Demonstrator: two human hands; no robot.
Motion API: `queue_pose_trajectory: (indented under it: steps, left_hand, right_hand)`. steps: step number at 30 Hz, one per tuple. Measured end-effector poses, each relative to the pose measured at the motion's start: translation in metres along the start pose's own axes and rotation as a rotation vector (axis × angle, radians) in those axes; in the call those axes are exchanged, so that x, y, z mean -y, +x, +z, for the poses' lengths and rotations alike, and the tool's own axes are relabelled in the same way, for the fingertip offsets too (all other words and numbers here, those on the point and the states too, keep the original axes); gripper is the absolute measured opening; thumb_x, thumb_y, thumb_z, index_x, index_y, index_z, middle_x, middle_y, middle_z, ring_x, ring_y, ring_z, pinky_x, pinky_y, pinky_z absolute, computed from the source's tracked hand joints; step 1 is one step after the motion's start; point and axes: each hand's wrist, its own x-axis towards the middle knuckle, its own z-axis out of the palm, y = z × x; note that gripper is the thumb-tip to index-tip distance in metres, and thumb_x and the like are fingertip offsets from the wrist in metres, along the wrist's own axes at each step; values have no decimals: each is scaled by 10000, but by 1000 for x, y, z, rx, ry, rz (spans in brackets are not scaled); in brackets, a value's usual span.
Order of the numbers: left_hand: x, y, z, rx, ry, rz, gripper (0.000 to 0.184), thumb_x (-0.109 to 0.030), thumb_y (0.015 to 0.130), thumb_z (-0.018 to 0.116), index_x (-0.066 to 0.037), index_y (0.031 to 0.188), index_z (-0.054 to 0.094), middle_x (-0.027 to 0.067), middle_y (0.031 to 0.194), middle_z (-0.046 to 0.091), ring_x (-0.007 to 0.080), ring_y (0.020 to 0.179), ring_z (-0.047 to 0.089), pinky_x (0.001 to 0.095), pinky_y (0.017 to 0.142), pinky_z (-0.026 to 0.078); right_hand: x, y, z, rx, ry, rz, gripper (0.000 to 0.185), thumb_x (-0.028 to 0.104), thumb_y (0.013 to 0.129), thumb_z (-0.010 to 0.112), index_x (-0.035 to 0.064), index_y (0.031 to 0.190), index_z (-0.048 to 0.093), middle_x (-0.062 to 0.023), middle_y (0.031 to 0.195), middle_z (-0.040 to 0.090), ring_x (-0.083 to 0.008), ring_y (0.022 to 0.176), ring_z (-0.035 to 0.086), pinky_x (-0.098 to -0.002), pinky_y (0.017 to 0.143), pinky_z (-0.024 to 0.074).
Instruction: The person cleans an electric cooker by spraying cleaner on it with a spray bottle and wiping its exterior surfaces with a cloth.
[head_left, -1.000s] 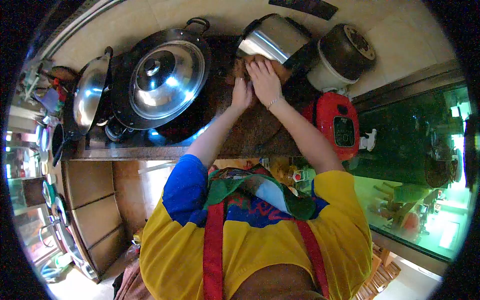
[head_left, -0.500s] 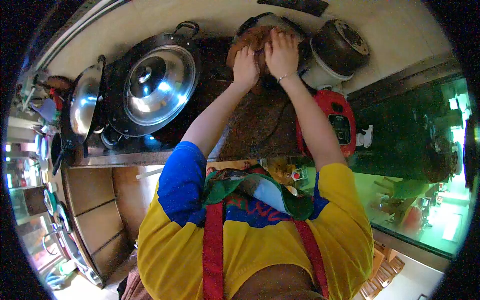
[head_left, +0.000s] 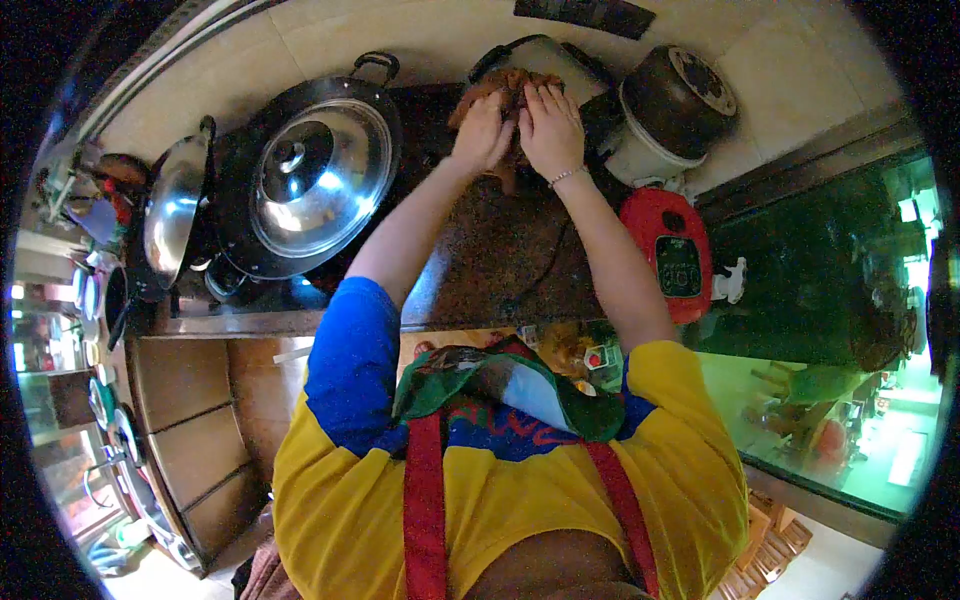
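A brown cloth [head_left: 508, 88] lies bunched against a metal pot [head_left: 550, 58] at the back of the dark counter. My left hand [head_left: 484, 132] has its fingers curled on the cloth's left part. My right hand [head_left: 551, 128], with a bracelet at the wrist, rests beside it with fingers laid on the cloth's right part. Both hands are close together, and the cloth hides part of the pot. Some of the cloth hangs below and between the hands.
Left of my hands stands a large wok with a glass-and-steel lid [head_left: 325, 180], then another lidded pan [head_left: 175, 212]. On the right are a dark round pot [head_left: 678, 100] and a red appliance [head_left: 668, 255]. The counter's front edge [head_left: 260, 323] runs below.
Both hands moved up and over the pot with the cloth, then came slightly down and left. The pot's top shows again behind the cloth.
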Motion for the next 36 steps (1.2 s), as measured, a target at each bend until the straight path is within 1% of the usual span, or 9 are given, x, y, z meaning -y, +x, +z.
queue_pose_trajectory:
  steps: [4, 5, 8, 14, 19, 26, 31, 32, 36]
  left_hand:
    - [8, 4, 7, -30, 233, 51, 545, -290, 912, 471, 95, 1286, 379, 284, 1215, 493, 436, 1131, 457, 464, 993, 363]
    - [-8, -2, 8, 83, 120, -203, 571, -338, 942, 420, 104, 1301, 374, 285, 1306, 427, 424, 1204, 400, 468, 1033, 315]
    - [-35, -36, 45, -123, 169, -400, 555, -348, 972, 388, 79, 1326, 374, 271, 1301, 416, 411, 1208, 377, 453, 1040, 307]
    - [-31, -48, 17, -228, 34, -346, 415, -220, 957, 450, 24, 1292, 425, 237, 1222, 481, 414, 1124, 434, 451, 1000, 352]
    - [-45, -25, 41, -405, -66, -565, 381, -186, 954, 438, 44, 1258, 437, 253, 1258, 470, 446, 1151, 418, 473, 1016, 332]
    - [-55, -61, 40, -420, -220, -328, 322, -87, 885, 520, -37, 1203, 509, 199, 1184, 494, 402, 1097, 438, 453, 970, 380]
    - [-19, -19, 48, -481, 42, -665, 537, -111, 863, 537, -115, 1382, 398, 274, 1446, 256, 464, 1318, 240, 490, 1097, 246]
    - [-20, -19, 60, -408, -226, -690, 621, -103, 862, 500, -109, 1449, 297, 304, 1491, 121, 471, 1381, 110, 522, 1130, 151]
    - [-72, -49, 68, -300, -255, -548, 546, -206, 953, 370, -43, 1458, 243, 314, 1483, 153, 463, 1403, 43, 565, 1121, 92]
  right_hand:
    - [-6, -6, -21, 75, 7, 20, 497, 410, 932, 462, 84, 1303, 516, -166, 1281, 544, -329, 1237, 458, -549, 1073, 246]
    - [-13, -7, -12, -8, 18, 97, 554, 483, 918, 466, 107, 1323, 503, -165, 1293, 534, -335, 1253, 438, -585, 1079, 193]
    - [-13, -6, -6, -59, -70, 140, 627, 528, 880, 493, 105, 1343, 478, -151, 1279, 546, -345, 1245, 439, -612, 1067, 210]
    - [-7, -13, -18, -70, -45, 20, 601, 496, 882, 507, 104, 1336, 490, -165, 1230, 567, -366, 1189, 475, -582, 1060, 250]
    - [-2, -10, -11, -101, -68, -7, 538, 418, 887, 511, 90, 1313, 506, -151, 1203, 577, -359, 1157, 484, -570, 1062, 261]
    - [-15, -15, -9, -46, -33, 0, 456, 310, 912, 473, 111, 1321, 505, -160, 1246, 549, -363, 1184, 458, -534, 1060, 269]
    - [-11, -14, -11, -43, -42, -7, 473, 308, 900, 481, 113, 1332, 494, -160, 1246, 548, -364, 1181, 458, -538, 1069, 258]
    - [-10, -15, -10, -37, -40, -9, 473, 308, 900, 481, 113, 1332, 494, -160, 1246, 548, -364, 1181, 458, -538, 1069, 258]
    - [-19, -16, -3, -40, -72, 0, 497, 317, 881, 491, 121, 1338, 488, -161, 1244, 556, -364, 1180, 464, -548, 1066, 265]
